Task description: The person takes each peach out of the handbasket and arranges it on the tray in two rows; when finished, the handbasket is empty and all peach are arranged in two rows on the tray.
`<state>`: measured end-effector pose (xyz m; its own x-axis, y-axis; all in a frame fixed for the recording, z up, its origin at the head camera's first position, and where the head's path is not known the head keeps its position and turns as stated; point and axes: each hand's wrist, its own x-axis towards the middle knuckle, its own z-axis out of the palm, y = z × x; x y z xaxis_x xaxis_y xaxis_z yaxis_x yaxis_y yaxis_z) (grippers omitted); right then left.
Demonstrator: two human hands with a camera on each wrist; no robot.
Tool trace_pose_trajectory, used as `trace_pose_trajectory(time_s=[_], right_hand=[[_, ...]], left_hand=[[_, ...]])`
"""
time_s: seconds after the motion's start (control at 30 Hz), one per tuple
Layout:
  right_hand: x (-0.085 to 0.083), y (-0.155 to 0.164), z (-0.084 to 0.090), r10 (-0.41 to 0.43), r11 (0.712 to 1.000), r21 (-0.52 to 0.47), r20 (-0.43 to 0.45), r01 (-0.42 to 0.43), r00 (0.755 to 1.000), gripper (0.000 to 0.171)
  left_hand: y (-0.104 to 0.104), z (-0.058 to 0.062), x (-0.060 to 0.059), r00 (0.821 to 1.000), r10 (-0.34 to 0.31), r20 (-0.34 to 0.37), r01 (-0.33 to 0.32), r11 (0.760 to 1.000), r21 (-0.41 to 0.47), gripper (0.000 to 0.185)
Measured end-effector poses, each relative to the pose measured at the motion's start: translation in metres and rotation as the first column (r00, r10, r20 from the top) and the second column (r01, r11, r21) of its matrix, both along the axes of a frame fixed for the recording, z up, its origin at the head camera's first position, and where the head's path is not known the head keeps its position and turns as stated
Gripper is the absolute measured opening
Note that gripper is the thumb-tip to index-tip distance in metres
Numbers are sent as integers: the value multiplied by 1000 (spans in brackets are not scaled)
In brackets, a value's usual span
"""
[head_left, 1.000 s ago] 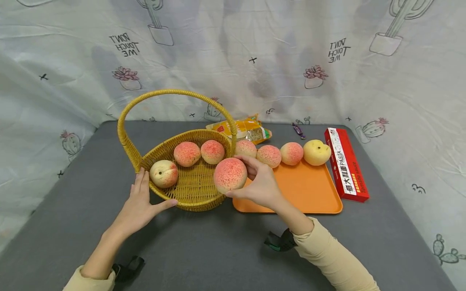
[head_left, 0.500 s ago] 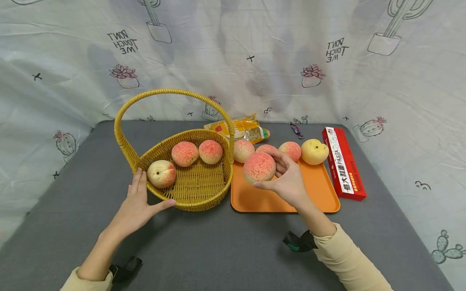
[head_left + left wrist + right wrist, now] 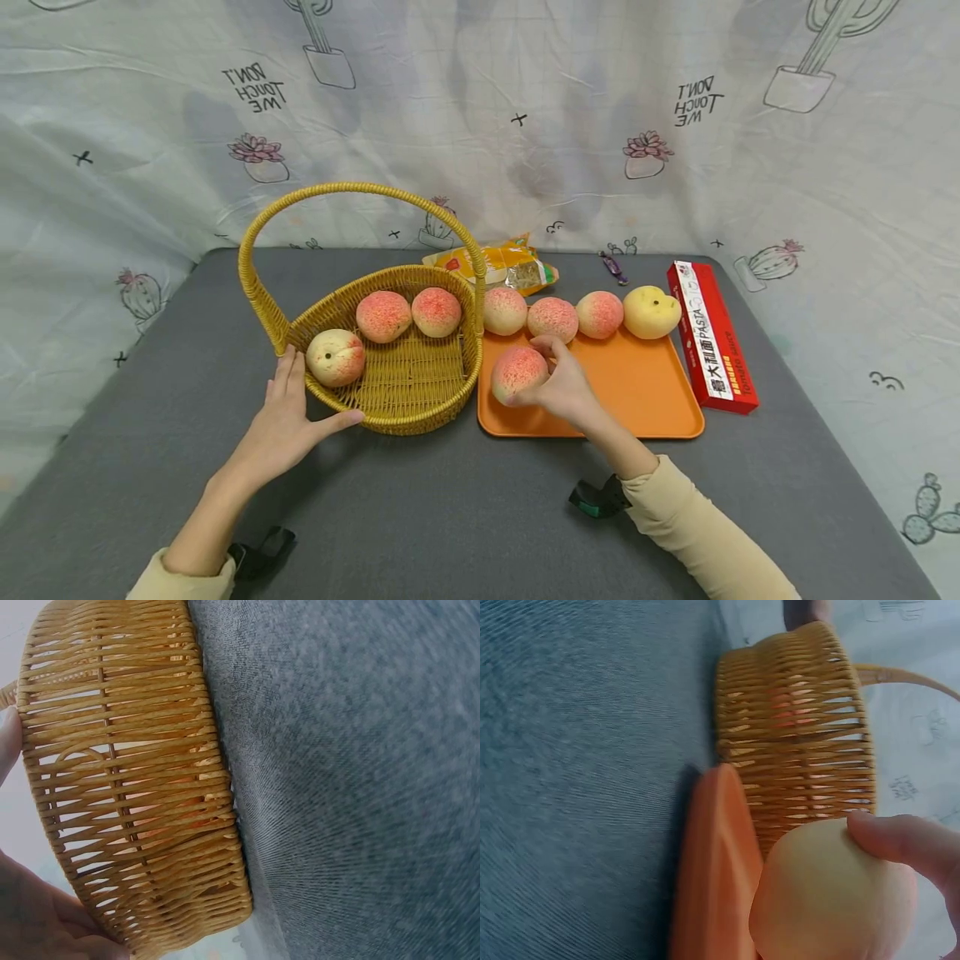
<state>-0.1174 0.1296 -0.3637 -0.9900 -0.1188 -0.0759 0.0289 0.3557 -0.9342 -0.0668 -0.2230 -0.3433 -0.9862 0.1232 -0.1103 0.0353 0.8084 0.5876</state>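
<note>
Since a second ago, the right hand point(image 3: 564, 390) has carried a peach point(image 3: 519, 373) from beside the basket point(image 3: 405, 412) down to the near left of the orange tray point(image 3: 645, 400). Its fingers curl round the pink-speckled, pale fruit, hiding its right side. The left hand point(image 3: 288, 425), fingers straight, rests against the basket's near left rim on the table point(image 3: 450, 517).

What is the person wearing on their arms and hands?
Both hands are bare: the left hand and right hand have no gloves or rings showing. Each arm has a pale cream long sleeve, pushed back from the wrist. A small dark clip-like device sits at each wrist.
</note>
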Motion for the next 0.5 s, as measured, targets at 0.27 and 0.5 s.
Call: trace_pose_trajectory(time_s=[0.27,0.5], right_hand=[[-2,-11,-10,47,984,172,-71,-34,996,85],[-3,-17,-11,86,970,237,-130,-53,988,80]], left_hand=[[1,2,0,1000,2,5,-2,1000,-6,121],[1,2,0,1000,3,13,-3,1000,3,121]])
